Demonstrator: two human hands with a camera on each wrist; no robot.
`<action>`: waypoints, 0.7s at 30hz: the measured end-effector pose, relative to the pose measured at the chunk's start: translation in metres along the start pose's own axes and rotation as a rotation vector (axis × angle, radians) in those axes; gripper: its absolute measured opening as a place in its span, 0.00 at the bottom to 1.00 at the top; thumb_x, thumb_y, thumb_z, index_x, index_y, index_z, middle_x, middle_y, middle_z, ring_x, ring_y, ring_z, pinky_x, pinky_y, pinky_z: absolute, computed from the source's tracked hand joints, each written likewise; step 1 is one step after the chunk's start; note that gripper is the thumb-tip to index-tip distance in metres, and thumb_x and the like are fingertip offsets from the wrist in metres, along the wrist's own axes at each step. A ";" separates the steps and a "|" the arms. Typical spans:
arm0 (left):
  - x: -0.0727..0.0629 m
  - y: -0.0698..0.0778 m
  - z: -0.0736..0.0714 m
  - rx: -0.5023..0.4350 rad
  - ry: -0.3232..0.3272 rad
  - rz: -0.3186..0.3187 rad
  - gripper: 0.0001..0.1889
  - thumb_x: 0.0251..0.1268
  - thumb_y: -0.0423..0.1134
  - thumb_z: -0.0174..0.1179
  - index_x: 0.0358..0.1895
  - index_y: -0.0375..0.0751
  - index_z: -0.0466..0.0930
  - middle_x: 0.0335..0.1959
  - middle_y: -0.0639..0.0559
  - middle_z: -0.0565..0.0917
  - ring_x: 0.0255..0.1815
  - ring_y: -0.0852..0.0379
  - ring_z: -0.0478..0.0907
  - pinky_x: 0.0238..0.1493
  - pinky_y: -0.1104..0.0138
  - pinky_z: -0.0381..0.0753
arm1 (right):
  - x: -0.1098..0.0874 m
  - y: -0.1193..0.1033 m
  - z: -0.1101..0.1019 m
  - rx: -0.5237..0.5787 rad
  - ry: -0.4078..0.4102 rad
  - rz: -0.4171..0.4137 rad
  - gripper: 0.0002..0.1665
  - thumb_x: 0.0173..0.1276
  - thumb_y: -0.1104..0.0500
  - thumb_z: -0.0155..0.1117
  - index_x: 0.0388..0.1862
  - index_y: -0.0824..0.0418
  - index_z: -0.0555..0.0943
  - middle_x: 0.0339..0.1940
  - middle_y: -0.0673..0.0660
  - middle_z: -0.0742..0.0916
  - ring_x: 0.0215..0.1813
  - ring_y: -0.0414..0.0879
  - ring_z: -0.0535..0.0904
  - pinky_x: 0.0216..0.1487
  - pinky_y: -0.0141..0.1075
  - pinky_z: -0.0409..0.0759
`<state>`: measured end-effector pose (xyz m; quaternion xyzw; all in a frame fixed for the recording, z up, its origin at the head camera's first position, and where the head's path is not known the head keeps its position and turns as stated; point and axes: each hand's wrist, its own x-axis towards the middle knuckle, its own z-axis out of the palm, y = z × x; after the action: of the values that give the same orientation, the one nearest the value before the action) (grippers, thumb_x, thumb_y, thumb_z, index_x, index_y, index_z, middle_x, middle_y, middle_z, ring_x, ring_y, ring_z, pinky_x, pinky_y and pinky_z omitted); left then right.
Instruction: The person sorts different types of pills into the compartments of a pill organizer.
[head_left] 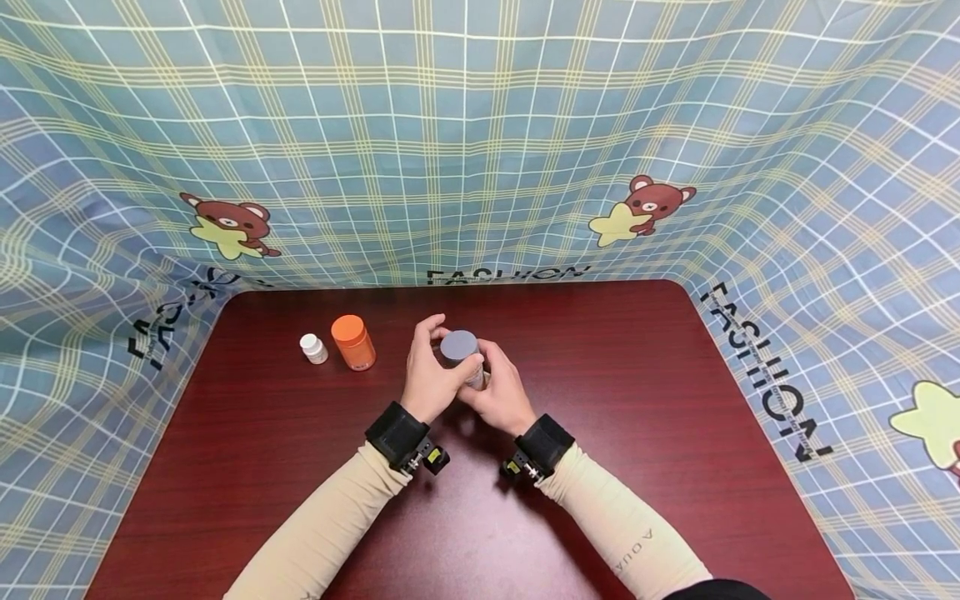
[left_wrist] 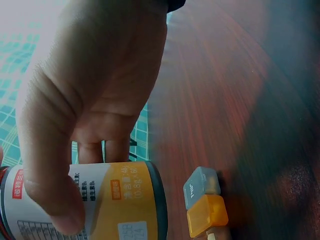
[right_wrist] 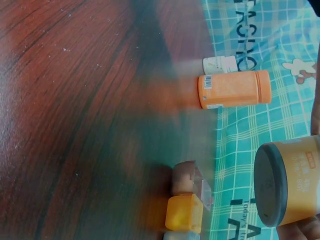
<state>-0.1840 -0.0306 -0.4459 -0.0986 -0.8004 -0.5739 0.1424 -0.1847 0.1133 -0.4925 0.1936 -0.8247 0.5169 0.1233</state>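
Observation:
Both hands hold a vitamin bottle (head_left: 459, 344) with a flat grey lid over the middle of the table. Its white and yellow label (left_wrist: 102, 187) and dark base (right_wrist: 270, 185) show in the wrist views, the base off the tabletop. The left hand (head_left: 427, 379) has its thumb bent across the near side, fingers on the far side. On the bottle's right side the right hand (head_left: 504, 396) grips it between thumb and fingers. A small pill case with grey, orange (left_wrist: 207, 215) and reddish compartments (right_wrist: 187, 180) lies beyond the bottle, hidden in the head view.
Left of the hands stand an orange bottle (head_left: 353, 343) and a smaller white bottle (head_left: 313, 349), close together. The dark red table (head_left: 600, 367) is bordered at its back and sides by a checked blue curtain (head_left: 465, 167).

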 end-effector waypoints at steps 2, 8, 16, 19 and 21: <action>0.000 -0.001 0.000 -0.045 -0.031 0.018 0.38 0.50 0.33 0.71 0.65 0.38 0.61 0.51 0.44 0.77 0.53 0.52 0.72 0.53 0.59 0.69 | 0.000 0.002 0.000 0.013 0.003 0.011 0.37 0.49 0.60 0.74 0.60 0.57 0.71 0.53 0.52 0.81 0.51 0.44 0.78 0.51 0.39 0.77; -0.001 0.000 -0.001 -0.094 -0.132 0.063 0.37 0.56 0.27 0.64 0.69 0.39 0.58 0.64 0.44 0.72 0.65 0.50 0.67 0.61 0.54 0.65 | 0.000 0.005 0.000 0.035 0.007 0.006 0.38 0.51 0.59 0.75 0.61 0.57 0.70 0.54 0.53 0.80 0.53 0.45 0.79 0.51 0.40 0.78; -0.002 0.000 0.002 0.090 0.031 -0.009 0.45 0.45 0.47 0.75 0.66 0.36 0.62 0.48 0.40 0.70 0.47 0.48 0.68 0.47 0.60 0.70 | 0.000 0.001 0.002 0.001 0.005 -0.006 0.39 0.47 0.60 0.76 0.60 0.56 0.71 0.54 0.52 0.80 0.53 0.44 0.76 0.54 0.45 0.76; -0.002 0.000 0.001 0.067 0.056 0.000 0.41 0.45 0.44 0.75 0.63 0.36 0.64 0.45 0.43 0.73 0.46 0.49 0.70 0.45 0.60 0.71 | 0.000 0.001 0.003 0.035 -0.003 0.003 0.39 0.48 0.62 0.75 0.61 0.57 0.71 0.54 0.53 0.80 0.53 0.44 0.77 0.53 0.44 0.77; -0.002 -0.001 0.000 0.013 0.041 0.014 0.38 0.47 0.39 0.74 0.62 0.37 0.64 0.48 0.43 0.76 0.49 0.50 0.72 0.49 0.59 0.70 | 0.000 0.002 0.003 0.064 0.000 0.011 0.39 0.48 0.63 0.75 0.61 0.59 0.70 0.54 0.55 0.80 0.52 0.46 0.78 0.51 0.43 0.79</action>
<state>-0.1820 -0.0306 -0.4474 -0.0915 -0.8003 -0.5695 0.1635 -0.1853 0.1111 -0.4958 0.1929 -0.8086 0.5439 0.1144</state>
